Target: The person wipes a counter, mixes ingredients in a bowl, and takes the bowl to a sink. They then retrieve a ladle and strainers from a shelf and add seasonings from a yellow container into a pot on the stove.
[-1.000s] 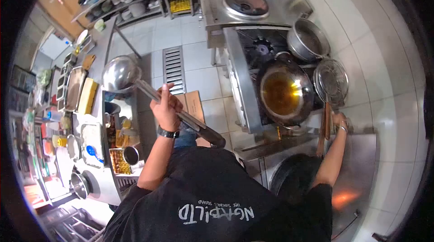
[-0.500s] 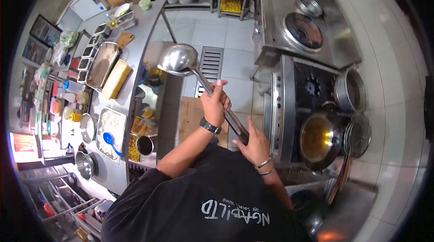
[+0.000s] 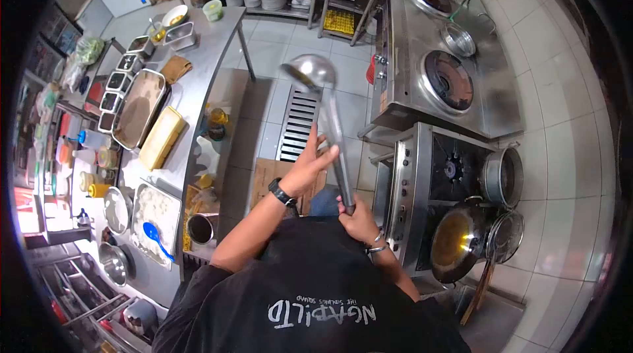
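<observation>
A large metal ladle [image 3: 337, 135] is held out in front of the black shirt, its round bowl at the top and its handle running down toward the body. My right hand [image 3: 360, 222], with bracelets at the wrist, is closed round the lower end of the handle. My left hand [image 3: 312, 165], with a black watch, is beside the middle of the handle, its fingers spread. Whether the fingertips touch the handle is hard to tell. The ladle bowl is a little blurred and hangs above the floor drain [image 3: 300, 122].
At the right stands a stove [image 3: 412, 188] with a wok [image 3: 455, 247] of yellowish liquid, a metal pot [image 3: 502, 178] and a strainer [image 3: 506, 237]. A steel table [image 3: 198, 89] on the left holds trays, containers and a blue spoon [image 3: 157, 239]. Shelves with dishes are at the back.
The ladle has swung rightward and stands more upright. My left hand has opened from its grip on the handle, and my right hand has closed on the handle's end. The view has shifted slightly.
</observation>
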Demonstrator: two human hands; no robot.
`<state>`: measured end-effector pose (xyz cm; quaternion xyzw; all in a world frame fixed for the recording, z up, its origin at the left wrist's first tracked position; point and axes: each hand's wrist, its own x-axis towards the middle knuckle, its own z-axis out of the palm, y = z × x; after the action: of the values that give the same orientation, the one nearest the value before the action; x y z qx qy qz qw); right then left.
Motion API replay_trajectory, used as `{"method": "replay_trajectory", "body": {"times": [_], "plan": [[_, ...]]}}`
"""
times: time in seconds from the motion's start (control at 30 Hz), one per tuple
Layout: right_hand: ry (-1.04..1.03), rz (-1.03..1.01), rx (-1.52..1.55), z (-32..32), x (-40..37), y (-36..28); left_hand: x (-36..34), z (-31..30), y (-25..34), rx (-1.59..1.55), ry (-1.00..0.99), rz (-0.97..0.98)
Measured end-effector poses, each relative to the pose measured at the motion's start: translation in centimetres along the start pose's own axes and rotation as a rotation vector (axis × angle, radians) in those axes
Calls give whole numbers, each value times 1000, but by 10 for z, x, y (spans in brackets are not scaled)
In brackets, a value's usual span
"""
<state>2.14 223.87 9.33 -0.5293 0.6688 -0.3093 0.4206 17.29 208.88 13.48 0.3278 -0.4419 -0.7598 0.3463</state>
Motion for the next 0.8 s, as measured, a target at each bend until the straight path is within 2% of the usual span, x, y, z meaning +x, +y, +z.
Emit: {"method": "replay_trajectory", "body": {"times": [0.03, 0.07, 0.1, 0.17, 0.2, 0.23, 0.27, 0.3, 0.33, 0.37, 0.4, 0.47, 0.5, 0.53, 0.57, 0.6, 0.63, 0.67, 0.7, 0.77, 0.8], "plan": [[46, 43, 161, 1, 18, 24, 1, -18, -6, -3, 7, -2], [90, 86, 320, -3, 32, 37, 3, -39, -21, 155, -181, 3], [78, 86, 316, -15, 47, 37, 3, -59, -37, 313, -366, 9], [190, 263, 459, -44, 89, 29, -14, -97, -65, 424, -409, -197], [247, 287, 520, -60, 113, 32, -27, -112, -70, 469, -333, -419], [304, 312, 581, -77, 140, 38, -38, -152, -118, 615, -238, -653], [340, 328, 594, -97, 175, 52, -58, -164, -128, 376, -188, -588], [371, 363, 582, -119, 208, 50, -73, -171, -124, 334, -42, -707], [434, 374, 557, -139, 245, 62, -104, -229, -208, 298, 104, -709], [468, 362, 613, -159, 284, 80, -129, -271, -255, 630, 128, -758], [552, 357, 446, -182, 332, 111, -187, -323, -371, 1112, 253, -1132], [569, 477, 437, -229, 403, 95, -217, -275, -313, 630, 537, -1134], [710, 371, 438, -246, 459, 139, -213, -250, -291, 420, 697, -1125], [666, 507, 405, -268, 492, 124, -208, -226, -277, 242, 836, -1107], [696, 540, 434, -289, 534, 142, -198, -205, -265, 124, 929, -1079], [779, 538, 354, -306, 582, 174, -184, -185, -254, 22, 1009, -1045], [848, 426, 438, -303, 591, 127, -171, -167, -246, -63, 1071, -1005], [765, 554, 357, -322, 625, 151, -158, -148, -235, -131, 1118, -968], [791, 471, 202, -338, 671, 212, -144, -130, -228, -188, 1152, -927], [649, 697, 264, -370, 746, 293, -121, -91, -215, -291, 1229, -846], [643, 707, 386, -374, 766, 282, -107, -73, -209, -323, 1250, -818]]}}
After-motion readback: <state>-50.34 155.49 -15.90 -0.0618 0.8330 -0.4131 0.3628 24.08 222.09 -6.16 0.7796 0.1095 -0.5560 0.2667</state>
